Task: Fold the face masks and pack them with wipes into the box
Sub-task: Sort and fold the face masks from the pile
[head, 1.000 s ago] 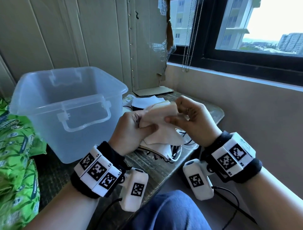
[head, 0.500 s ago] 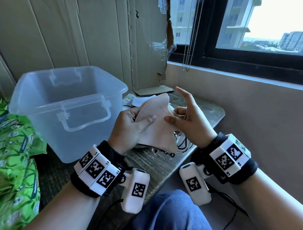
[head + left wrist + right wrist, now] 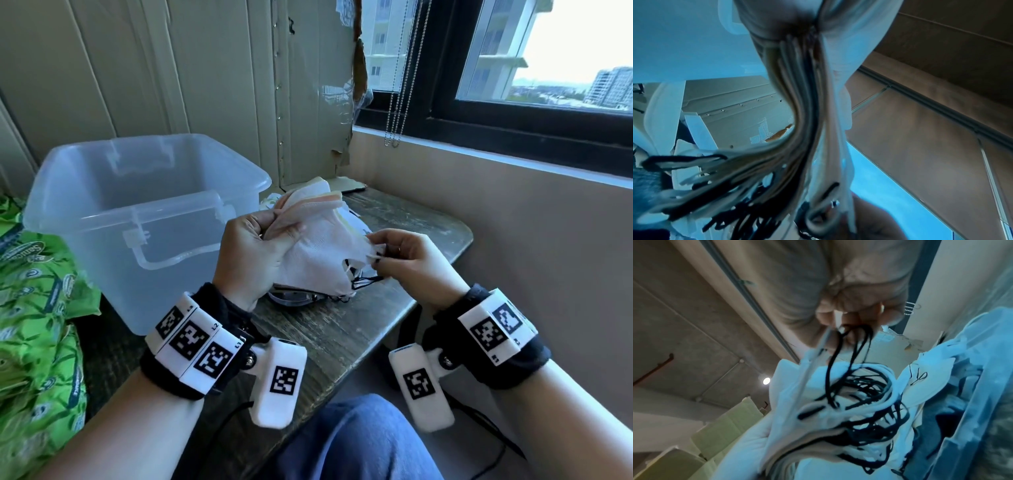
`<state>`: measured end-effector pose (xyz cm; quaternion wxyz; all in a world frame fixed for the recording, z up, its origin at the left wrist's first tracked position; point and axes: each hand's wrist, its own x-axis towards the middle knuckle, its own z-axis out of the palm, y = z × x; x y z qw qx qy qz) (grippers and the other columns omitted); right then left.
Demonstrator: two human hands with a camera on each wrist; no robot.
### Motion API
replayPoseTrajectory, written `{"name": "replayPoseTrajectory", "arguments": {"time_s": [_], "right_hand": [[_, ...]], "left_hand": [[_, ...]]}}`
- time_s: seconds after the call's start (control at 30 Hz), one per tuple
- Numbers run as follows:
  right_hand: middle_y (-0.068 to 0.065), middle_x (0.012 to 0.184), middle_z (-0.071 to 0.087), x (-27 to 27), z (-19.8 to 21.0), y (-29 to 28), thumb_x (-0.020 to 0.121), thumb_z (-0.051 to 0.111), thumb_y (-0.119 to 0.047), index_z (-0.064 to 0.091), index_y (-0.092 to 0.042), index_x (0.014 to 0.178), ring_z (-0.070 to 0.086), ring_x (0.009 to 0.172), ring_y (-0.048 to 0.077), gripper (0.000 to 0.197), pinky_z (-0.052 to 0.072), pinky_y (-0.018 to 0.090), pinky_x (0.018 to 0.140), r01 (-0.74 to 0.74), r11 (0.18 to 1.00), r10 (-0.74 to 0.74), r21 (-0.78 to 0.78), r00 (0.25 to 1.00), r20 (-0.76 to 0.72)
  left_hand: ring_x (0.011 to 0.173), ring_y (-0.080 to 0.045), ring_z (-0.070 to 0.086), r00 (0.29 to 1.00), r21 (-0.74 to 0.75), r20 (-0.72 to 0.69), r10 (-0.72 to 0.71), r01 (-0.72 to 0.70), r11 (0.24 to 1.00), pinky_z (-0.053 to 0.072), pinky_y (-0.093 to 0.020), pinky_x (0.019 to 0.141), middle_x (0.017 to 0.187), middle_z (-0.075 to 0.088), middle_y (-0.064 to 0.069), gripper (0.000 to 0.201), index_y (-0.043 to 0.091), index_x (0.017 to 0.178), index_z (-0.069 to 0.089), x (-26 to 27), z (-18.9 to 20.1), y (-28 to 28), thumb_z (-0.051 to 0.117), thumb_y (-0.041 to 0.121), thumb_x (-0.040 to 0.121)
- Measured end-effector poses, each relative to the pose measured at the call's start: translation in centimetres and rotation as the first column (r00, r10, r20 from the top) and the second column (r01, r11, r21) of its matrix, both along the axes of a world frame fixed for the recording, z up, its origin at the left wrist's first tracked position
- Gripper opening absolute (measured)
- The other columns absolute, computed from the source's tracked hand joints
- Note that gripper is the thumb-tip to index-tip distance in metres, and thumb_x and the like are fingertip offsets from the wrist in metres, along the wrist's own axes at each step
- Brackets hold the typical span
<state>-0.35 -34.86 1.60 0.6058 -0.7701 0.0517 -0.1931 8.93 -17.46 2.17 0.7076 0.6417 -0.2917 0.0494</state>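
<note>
The box (image 3: 137, 219), clear plastic with a hinged handle, stands on the bench (image 3: 342, 329) at the left, and nothing shows inside it. Green wipes (image 3: 37, 308) packs lie heaped beside it at the far left. The masks (image 3: 318, 246) are up off the bench, a bundle of white and peach cloth layers held between both hands just right of the box, with more masks lying beneath.

The left hand (image 3: 250, 253) grips the bundle's upper edge, thumb curled over the layers and fingers behind. The right hand (image 3: 407, 260) pinches the opposite end, where thin black and white loops (image 3: 855, 386) hang in a tangle.

The bundle looks light, soft and floppy; it will probably sag and fan apart wherever it is not clamped, and the layers likely slide on each other. The stitched edges seem the firmest hold. The loops look stretchy and apt to snag, so pulling by them would likely distort the fold; gathering them against the cloth should keep it tidy.
</note>
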Motion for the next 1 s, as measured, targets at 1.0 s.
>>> {"name": "replayPoseTrajectory", "arguments": {"time_s": [1.0], "right_hand": [[-0.009, 0.082, 0.047, 0.7, 2.2, 2.1, 0.077, 0.07, -0.024, 0.055, -0.036, 0.07, 0.046, 0.075, 0.006, 0.021, 0.036, 0.019, 0.073, 0.14, 0.909, -0.048, -0.393, 0.971, 0.235]], "left_hand": [[0.081, -0.012, 0.055, 0.984, 0.156, -0.074, -0.163, 0.172, 0.973, 0.045, -0.03, 0.075, 0.08, 0.066, -0.008, 0.004, 0.007, 0.079, 0.072, -1.1, 0.6, 0.4, 0.07, 0.005, 0.08]]}}
